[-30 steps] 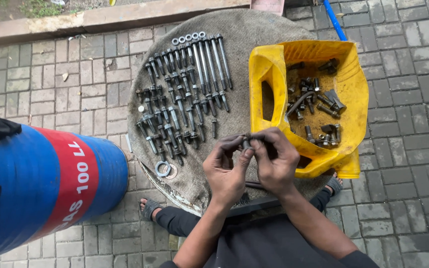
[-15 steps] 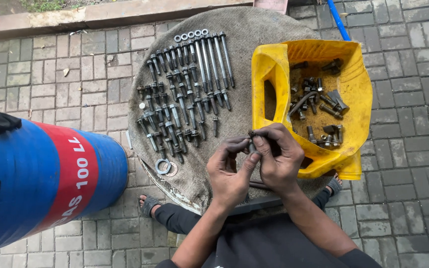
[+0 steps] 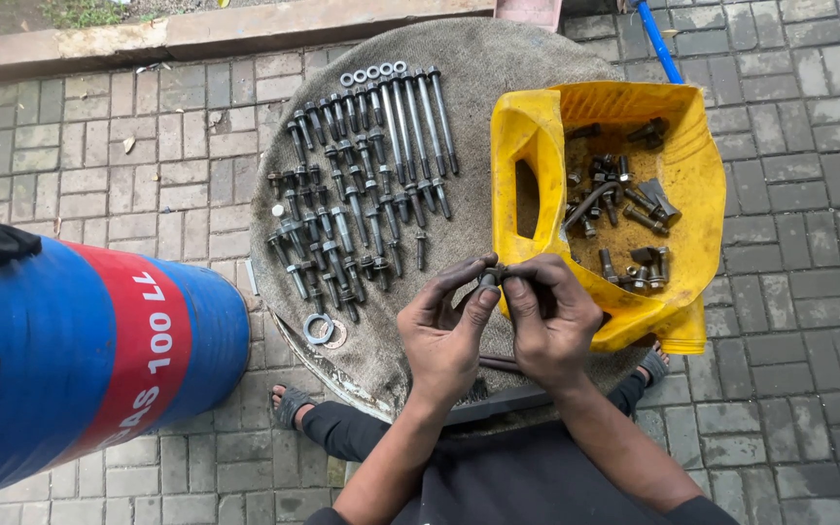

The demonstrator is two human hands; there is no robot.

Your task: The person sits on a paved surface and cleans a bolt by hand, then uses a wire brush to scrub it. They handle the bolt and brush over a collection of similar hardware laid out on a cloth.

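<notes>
— What have you got hold of?
— A small bolt point(image 3: 491, 277), pinched between your left hand point(image 3: 449, 335) and right hand point(image 3: 551, 321), fingers closed on it, above the counter point(image 3: 527, 58), beside the yellow tub point(image 3: 692, 175) and sorted bolts point(image 3: 362, 185).

Yellow tub point(image 3: 692, 185), blue drum point(image 3: 41, 360) with red band, grey bolts point(image 3: 371, 165).

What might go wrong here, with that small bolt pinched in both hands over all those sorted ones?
1. The small bolt, pinched between the greasy-looking left hand and right hand, might slip and drop.
2. If it falls, it could knock the neat rows of bolts out of order.
3. The yellow cut-open container of loose hardware sits at the edge of the round cloth-covered surface; a nudge from the right hand may tip it.
</notes>
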